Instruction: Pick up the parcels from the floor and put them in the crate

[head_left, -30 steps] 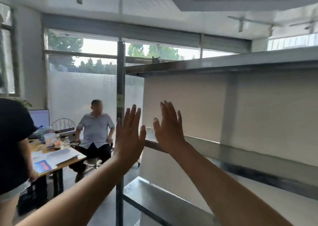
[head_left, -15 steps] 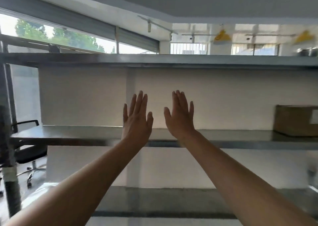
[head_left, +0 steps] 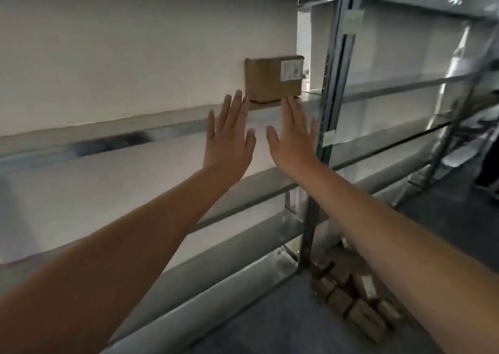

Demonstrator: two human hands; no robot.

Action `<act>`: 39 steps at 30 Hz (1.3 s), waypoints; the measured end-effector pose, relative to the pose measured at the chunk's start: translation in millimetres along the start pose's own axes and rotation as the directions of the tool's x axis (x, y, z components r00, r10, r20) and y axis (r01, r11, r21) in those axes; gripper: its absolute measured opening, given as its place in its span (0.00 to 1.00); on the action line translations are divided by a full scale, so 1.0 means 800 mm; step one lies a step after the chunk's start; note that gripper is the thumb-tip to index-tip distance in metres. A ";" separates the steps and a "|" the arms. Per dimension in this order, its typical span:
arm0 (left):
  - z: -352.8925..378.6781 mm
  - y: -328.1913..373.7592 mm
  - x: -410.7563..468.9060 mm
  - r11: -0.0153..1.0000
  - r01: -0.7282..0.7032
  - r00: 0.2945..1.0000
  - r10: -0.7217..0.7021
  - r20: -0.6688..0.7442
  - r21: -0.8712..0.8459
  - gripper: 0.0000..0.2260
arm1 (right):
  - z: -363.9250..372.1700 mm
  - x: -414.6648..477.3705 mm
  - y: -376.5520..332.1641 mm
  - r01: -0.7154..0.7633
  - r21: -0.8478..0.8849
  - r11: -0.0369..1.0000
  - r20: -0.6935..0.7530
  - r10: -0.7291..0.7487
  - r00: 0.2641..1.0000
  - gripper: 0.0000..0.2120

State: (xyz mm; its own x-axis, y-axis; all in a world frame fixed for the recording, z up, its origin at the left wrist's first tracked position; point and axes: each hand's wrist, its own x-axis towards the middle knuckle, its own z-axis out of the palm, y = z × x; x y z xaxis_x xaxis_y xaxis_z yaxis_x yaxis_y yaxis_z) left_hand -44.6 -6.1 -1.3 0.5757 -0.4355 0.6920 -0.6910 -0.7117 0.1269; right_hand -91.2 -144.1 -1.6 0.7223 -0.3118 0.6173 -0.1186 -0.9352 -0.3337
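as left hand (head_left: pixel 229 143), right hand (head_left: pixel 293 140) spread flat | boxy cardboard parcels (head_left: pixel 359 313) below

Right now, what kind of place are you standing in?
Probably a storeroom or parcel depot. Long metal shelves fill the view, a brown cardboard parcel with a white label sits on one, and small brown parcels lie on the floor.

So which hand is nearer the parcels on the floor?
Right. The right hand is raised above and left of the parcels; the left hand is raised beside it, farther left.
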 end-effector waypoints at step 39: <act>0.610 0.282 0.088 0.772 -0.220 0.693 0.554 0.462 -0.596 0.25 | 0.130 -0.086 0.563 -0.777 -0.349 0.524 0.025 0.834 0.552 0.33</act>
State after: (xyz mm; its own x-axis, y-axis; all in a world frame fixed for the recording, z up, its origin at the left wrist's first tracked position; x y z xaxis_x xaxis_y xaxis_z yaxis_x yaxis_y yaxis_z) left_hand 53.2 -466.3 -270.4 0.2183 -0.9504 0.2217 -0.9208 -0.1254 0.3693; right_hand -123.3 -526.3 -268.0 0.3164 -0.9476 0.0447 -0.8611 -0.3066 -0.4057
